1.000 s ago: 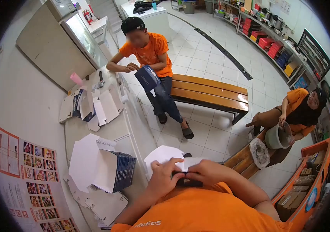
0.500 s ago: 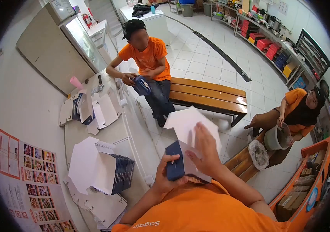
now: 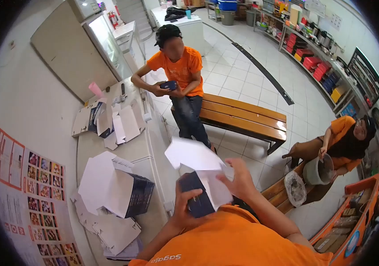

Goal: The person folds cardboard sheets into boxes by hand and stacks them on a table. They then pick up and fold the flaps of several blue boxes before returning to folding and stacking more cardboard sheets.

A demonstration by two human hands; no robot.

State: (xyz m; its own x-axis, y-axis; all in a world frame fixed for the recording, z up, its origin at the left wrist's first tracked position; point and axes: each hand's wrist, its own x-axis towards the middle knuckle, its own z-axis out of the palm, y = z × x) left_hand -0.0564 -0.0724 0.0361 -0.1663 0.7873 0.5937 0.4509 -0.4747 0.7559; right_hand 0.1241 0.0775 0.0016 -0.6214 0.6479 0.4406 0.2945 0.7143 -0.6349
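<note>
A small dark blue box with a white inside (image 3: 199, 195) is held in front of my orange shirt, its large white flap raised away from me. My left hand (image 3: 184, 204) is wrapped round its blue side, with fingers across the front. On the other side, my right hand (image 3: 241, 179) touches the white panel's edge, fingers raised and apart, thumb against the cardboard. Left of them, a nested stack of similar blue and white boxes (image 3: 140, 195) lies on the white counter (image 3: 156, 221), beside flat white cardboard pieces (image 3: 116, 232).
A co-worker (image 3: 178, 64) on the wooden bench (image 3: 242, 116) holds a blue box (image 3: 168, 85). Another person (image 3: 347, 133) at the right holds a bucket (image 3: 317, 170) beside a clear plastic bag (image 3: 296, 188). More folded cardboard (image 3: 125, 124) lies further along the counter. An orange crate (image 3: 362, 213) stands lower right.
The white flap has tilted left and my right hand has moved from its face to the panel's edge. The seated co-worker's box has turned and is held higher. The camera view has shifted slightly.
</note>
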